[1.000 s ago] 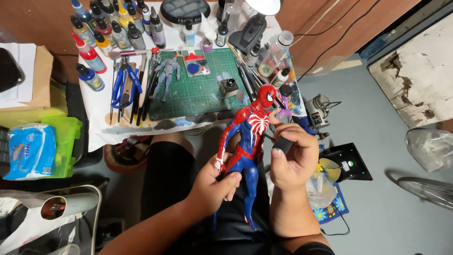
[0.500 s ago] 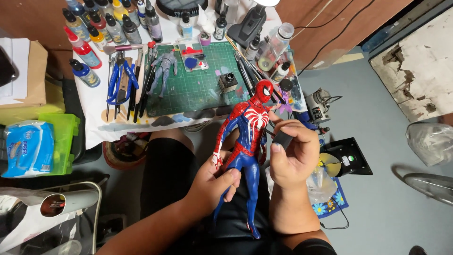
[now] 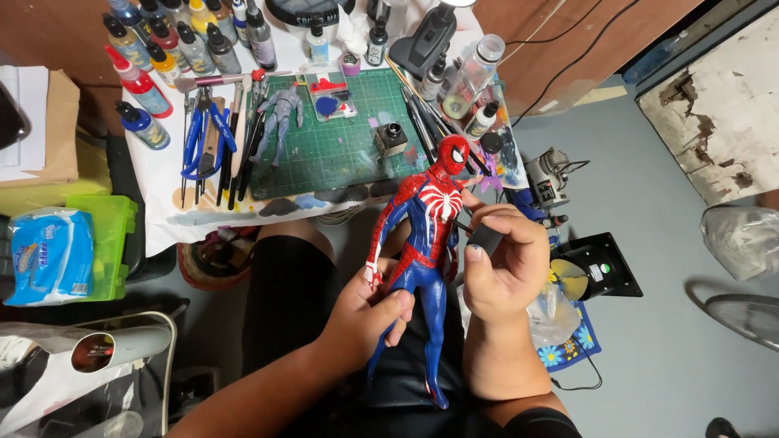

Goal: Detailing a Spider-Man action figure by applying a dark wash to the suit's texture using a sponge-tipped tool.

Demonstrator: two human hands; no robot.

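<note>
Far to the left of the hands, a pack of tissues in blue wrapping [image 3: 47,255] is seen on a lime-green plastic box [image 3: 109,243]. Above the hands, a white-covered desk [image 3: 158,191] carries blue-handled pliers [image 3: 195,142], a small grey unpainted figure [image 3: 280,122] and a green cutting mat [image 3: 349,138], with paint bottles [image 3: 174,45] ranged along its far edge. The left hand [image 3: 369,312] is closed around the upper legs of a red-and-blue plastic action figure with a white spider emblem on its chest [image 3: 426,235], which is held upright over the lap, between the two hands and just below the desk's near edge. The right hand [image 3: 503,264] is curled around a small dark grey block [image 3: 485,238], held just beside the figure's torso; whether it touches the figure cannot be told. To the right of that hand, a black square device [image 3: 604,268] lies on the grey floor [image 3: 673,341].
</note>
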